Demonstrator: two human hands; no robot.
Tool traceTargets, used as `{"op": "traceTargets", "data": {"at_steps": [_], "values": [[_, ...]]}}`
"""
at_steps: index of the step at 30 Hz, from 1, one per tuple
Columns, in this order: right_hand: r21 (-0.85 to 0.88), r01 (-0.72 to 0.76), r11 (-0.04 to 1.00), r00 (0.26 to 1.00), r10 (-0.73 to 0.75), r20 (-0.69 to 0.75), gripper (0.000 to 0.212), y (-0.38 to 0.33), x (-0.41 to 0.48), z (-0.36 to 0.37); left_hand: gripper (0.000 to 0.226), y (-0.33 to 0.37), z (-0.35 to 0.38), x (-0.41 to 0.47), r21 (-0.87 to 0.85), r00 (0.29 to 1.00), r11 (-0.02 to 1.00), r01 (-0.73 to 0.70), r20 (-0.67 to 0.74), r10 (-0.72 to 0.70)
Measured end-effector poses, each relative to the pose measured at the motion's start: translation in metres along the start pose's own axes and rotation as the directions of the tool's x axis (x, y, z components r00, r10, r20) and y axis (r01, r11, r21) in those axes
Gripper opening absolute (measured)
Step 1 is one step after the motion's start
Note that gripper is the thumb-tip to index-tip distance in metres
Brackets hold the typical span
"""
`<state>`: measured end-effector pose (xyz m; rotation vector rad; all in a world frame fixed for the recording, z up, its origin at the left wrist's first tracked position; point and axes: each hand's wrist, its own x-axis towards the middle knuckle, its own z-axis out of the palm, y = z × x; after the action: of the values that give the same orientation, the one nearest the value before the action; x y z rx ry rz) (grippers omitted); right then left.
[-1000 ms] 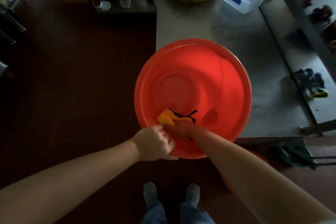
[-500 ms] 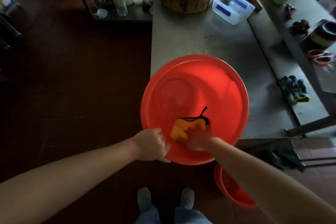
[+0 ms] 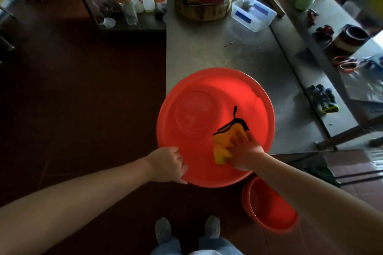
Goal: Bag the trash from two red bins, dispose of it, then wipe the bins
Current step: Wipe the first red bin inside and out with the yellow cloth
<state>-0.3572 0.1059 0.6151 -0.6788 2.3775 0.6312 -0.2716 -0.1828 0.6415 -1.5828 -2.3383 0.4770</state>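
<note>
The large red bin (image 3: 259,109) sits at the near left corner of the steel table (image 3: 217,47), overhanging its edge, with its open mouth facing the camera. The left hand (image 3: 170,164) grips the bin's rim at about 8 o'clock, fingers curled over the lip. The right hand (image 3: 244,151) reaches inside at about 5 o'clock, its fingers spread flat and pressing a yellow cloth (image 3: 221,149) with black trim against the inner wall. A second red bin (image 3: 269,211) stands on the floor, at 5 o'clock from the large one, partly under the right forearm.
</note>
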Motion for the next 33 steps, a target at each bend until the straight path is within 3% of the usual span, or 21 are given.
{"op": "traceTargets", "data": {"at_steps": [3,5,7,8,10,12,13,16,19,25,29,33], "values": [[0.085,0.007,0.996,0.998,-0.013,0.065,0.066,-0.020,-0.015,-0.007,0.061,-0.003,-0.003,0.005,0.010,1.000,1.000,-0.012,-0.014,0.012],[0.071,0.204,0.976,0.975,-0.209,0.071,0.055,-0.042,-0.029,-0.016,0.061,-0.004,-0.005,0.006,0.016,1.000,1.000,-0.020,-0.013,0.020],[-0.064,0.453,0.889,0.874,-0.457,-0.162,0.043,-0.064,-0.045,-0.022,0.060,-0.005,-0.006,0.005,0.027,1.000,0.999,-0.026,-0.015,0.026],[-0.103,0.472,0.875,0.829,-0.481,-0.287,0.039,-0.067,-0.051,-0.024,0.060,-0.005,-0.006,0.004,0.031,1.000,0.999,-0.024,-0.015,0.024],[-0.090,0.505,0.859,0.780,-0.498,-0.378,0.035,-0.066,-0.058,-0.026,0.059,-0.007,-0.005,0.001,0.027,1.000,1.000,-0.011,-0.019,0.012],[-0.054,0.502,0.863,0.832,-0.499,-0.244,0.023,-0.058,-0.058,-0.031,0.060,-0.009,-0.003,-0.004,0.000,1.000,1.000,-0.003,-0.025,0.003],[-0.019,0.474,0.880,0.871,-0.472,-0.135,0.026,-0.053,-0.058,-0.033,0.062,-0.010,-0.001,-0.006,-0.012,1.000,1.000,-0.007,-0.025,0.007],[0.136,0.324,0.936,0.945,-0.325,-0.016,0.048,-0.031,-0.058,-0.032,0.067,-0.011,0.003,-0.010,-0.064,1.000,0.998,-0.004,-0.016,0.003],[0.098,0.359,0.928,0.933,-0.359,-0.020,0.048,-0.038,-0.056,-0.028,0.066,-0.013,0.007,-0.013,-0.087,0.999,0.996,0.035,-0.031,-0.038],[0.249,0.289,0.924,0.951,-0.307,0.034,0.051,-0.078,-0.008,-0.026,0.060,-0.003,0.007,-0.006,-0.026,0.994,0.998,0.054,-0.090,-0.057],[0.300,0.127,0.945,0.989,-0.142,0.029,0.049,-0.081,0.044,-0.018,0.058,0.009,0.010,-0.001,-0.035,0.990,0.995,0.092,-0.104,-0.095],[0.406,0.034,0.913,0.994,-0.075,0.086,0.055,-0.087,0.095,-0.022,0.059,0.006,0.015,-0.001,-0.050,0.985,0.991,0.121,-0.115,-0.126]]}}
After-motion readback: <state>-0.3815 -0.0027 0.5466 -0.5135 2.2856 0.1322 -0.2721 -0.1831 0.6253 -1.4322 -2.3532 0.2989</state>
